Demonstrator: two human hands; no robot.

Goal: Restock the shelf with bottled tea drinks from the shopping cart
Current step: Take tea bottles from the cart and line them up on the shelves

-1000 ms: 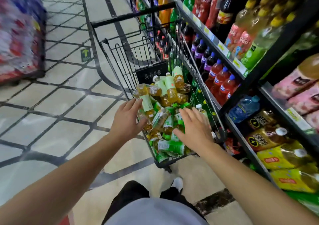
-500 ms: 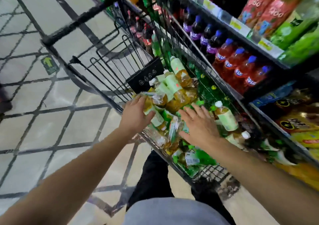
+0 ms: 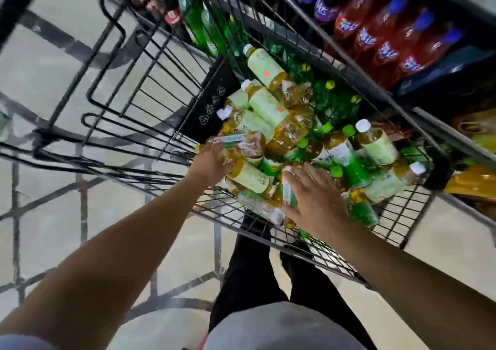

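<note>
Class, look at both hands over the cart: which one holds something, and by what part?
The left hand grips a tea bottle around its lower body. The right hand rests flat on the pile, holding nothing.

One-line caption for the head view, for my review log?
Left hand grips a tea bottle while the right hand reaches into the bottle-filled shopping cart.
</note>
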